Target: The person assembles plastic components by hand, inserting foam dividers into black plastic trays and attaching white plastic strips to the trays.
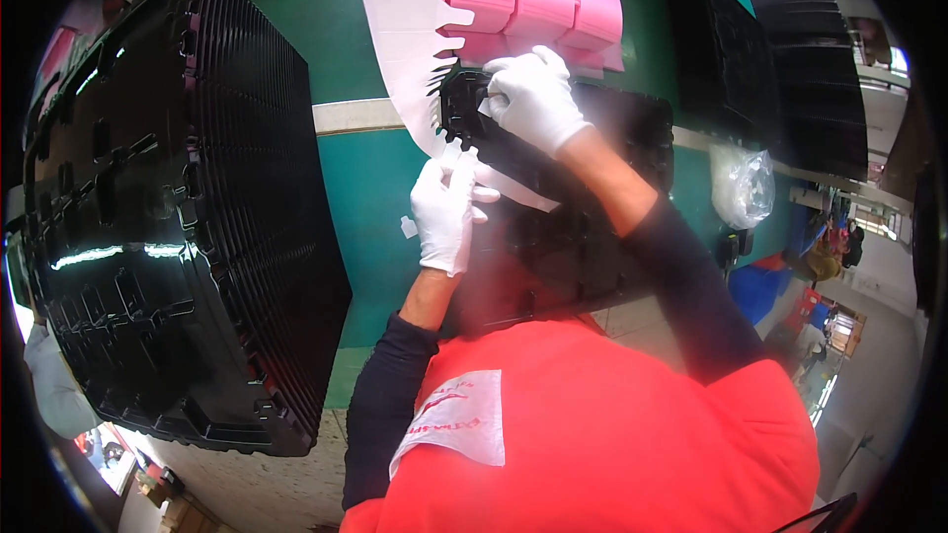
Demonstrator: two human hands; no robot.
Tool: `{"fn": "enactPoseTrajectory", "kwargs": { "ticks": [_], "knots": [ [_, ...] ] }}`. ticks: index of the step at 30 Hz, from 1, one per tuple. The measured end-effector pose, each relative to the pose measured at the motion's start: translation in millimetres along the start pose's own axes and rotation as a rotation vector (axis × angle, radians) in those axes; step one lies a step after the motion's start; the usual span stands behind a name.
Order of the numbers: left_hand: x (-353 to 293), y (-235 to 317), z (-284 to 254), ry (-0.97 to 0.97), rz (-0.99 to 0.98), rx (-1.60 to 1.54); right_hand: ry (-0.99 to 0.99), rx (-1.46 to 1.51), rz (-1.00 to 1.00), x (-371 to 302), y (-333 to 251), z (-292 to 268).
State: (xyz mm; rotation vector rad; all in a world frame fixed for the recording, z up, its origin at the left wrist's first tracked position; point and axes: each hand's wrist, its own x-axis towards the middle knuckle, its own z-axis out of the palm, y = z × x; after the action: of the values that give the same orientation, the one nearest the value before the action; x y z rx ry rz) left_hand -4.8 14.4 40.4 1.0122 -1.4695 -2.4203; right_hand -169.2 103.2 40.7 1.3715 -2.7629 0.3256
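On the green tabletop (367,199), the stack of black trays (259,153) stands at left, and the black tray (583,257) lies before the person. The white tabbed sheet (403,35) hangs down to the tray's far-left corner; it should stay slack so nothing tears. The left hand's (446,215) fingers appear to pinch its lower end; the right hand's (538,104) curl over the tray, seemingly gripping a white piece (484,107), best pressed squarely.

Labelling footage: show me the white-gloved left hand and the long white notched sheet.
White-gloved left hand (443,214), head view: back of the hand.
Long white notched sheet (405,32), head view: its middle.
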Motion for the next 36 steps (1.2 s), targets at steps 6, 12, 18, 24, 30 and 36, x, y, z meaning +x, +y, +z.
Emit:
{"fn": "enactPoseTrajectory", "kwargs": {
  "ticks": [6, 12, 18, 24, 30, 36],
  "knots": [
    [-0.8, 0.6, -4.1, -0.042, -0.056, 0.091, 0.170, -0.167, -0.106, -9.2, -10.4, 10.0],
    [-0.8, -5.4, 0.7, 0.019, 0.021, -0.022, 0.160, -0.135, -0.147, -19.5, -12.5, 14.5],
    [-3.7, 0.0, 2.9, 0.053, 0.016, 0.018, 0.220, 0.167, -0.089, -33.7, -5.8, 10.2],
    [-2.6, -1.9, 1.4, 0.018, -0.005, -0.017, 0.353, 0.235, 0.097, -33.7, 1.2, 22.9],
    [-4.2, 0.5, 6.3, 0.014, 0.021, 0.010, 0.218, 0.087, 0.164, -17.1, 3.6, 20.7],
    [33.5, -17.8, 21.6, -0.106, 0.295, 0.520, 0.089, 0.039, 0.110, -9.4, 11.4, 11.1]
  ]
}}
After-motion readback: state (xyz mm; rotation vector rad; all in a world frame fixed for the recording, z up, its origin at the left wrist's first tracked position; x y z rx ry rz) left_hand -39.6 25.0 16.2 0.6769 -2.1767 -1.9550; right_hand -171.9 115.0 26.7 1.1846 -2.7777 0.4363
